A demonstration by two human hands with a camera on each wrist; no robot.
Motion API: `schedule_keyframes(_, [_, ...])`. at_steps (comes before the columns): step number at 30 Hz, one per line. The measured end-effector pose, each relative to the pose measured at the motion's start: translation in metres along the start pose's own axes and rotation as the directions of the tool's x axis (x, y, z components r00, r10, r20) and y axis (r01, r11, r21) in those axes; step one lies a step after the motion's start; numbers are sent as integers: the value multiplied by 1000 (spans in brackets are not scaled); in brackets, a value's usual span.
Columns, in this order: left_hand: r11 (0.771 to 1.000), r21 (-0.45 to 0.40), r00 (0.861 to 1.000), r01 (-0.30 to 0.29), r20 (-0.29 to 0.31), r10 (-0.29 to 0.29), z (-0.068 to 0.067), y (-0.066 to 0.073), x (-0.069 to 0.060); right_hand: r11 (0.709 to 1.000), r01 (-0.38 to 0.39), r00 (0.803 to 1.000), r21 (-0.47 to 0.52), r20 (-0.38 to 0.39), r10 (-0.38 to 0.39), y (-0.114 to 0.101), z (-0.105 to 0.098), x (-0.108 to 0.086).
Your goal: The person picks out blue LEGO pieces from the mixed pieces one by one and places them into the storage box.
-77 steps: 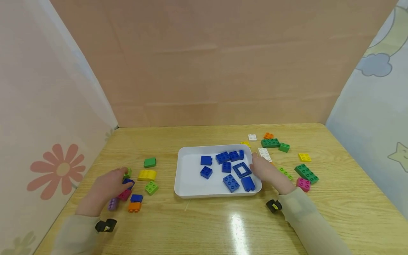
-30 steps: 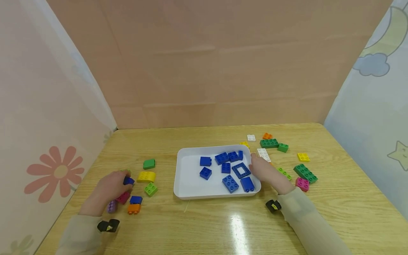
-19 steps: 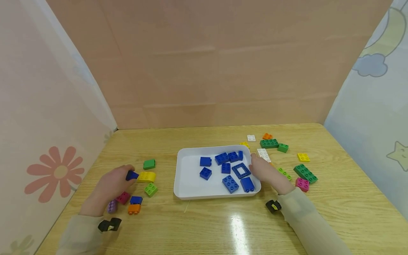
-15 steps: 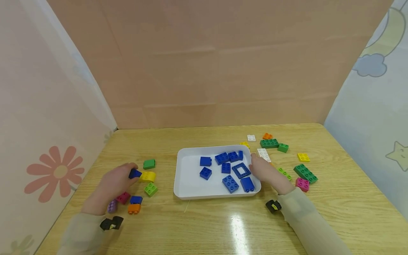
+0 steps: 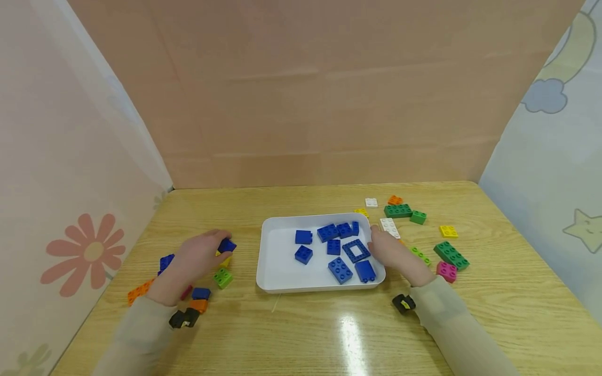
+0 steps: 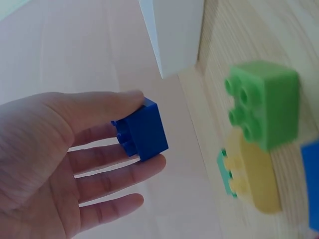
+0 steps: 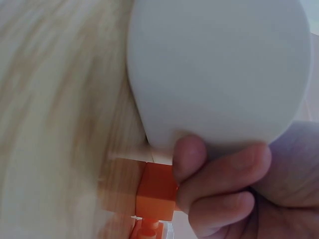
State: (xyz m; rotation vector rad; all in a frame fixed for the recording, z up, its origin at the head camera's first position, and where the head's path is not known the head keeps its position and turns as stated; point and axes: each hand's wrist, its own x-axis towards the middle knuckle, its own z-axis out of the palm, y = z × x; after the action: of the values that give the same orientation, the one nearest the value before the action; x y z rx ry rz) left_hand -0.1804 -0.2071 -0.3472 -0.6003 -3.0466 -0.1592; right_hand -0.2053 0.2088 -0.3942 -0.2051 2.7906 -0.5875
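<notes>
My left hand holds a small blue toy brick above the left group of bricks. In the left wrist view the thumb and fingers pinch this brick, its studs facing the palm; the little finger is free of it. Below it a yellow brick is partly covered, with a lime brick nearby. My right hand grips the right end of the white tray. In the right wrist view its curled fingers touch the tray's outer wall; the thumb is hidden. Several blue bricks lie in the tray.
Left of the tray lie a blue brick, an orange one, a longer orange one and another blue one. Right of it are scattered bricks, among them white, dark green and pink.
My left hand has picked up the blue brick and carried it right, uncovering blue and orange bricks at the far left. The right hand and the tray have stayed put.
</notes>
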Motion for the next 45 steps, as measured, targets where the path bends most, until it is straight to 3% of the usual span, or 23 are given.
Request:
schedule_keyframes(4, [999,13,999,-37,-6,37,1,9,8,1000,7,1000,3,8,-7,1,0,0])
schedule_keyframes(10, [989,53,990,-140,-18,141,-2,25,19,1000,13,1000,-1,6,-13,1,-1,-1])
schedule_keyframes(19, [975,45,975,-220,53,217,-1,47,35,1000,3,1000,-8,5,-3,2,-1,1])
schedule_keyframes(25, [945,34,944,-326,63,323,2,64,46,1000,15,1000,-17,-3,-15,3,1,3])
schedule_keyframes(31, [925,15,919,-379,127,374,14,81,53,1000,23,1000,-18,-8,-24,4,2,4])
schedule_keyframes(40, [867,-33,849,-498,188,495,23,105,55,1000,23,1000,-16,-4,-23,3,2,3])
schedule_keyframes(45, [832,6,814,-555,212,541,24,117,58,1000,21,1000,-10,-2,-21,3,2,3])
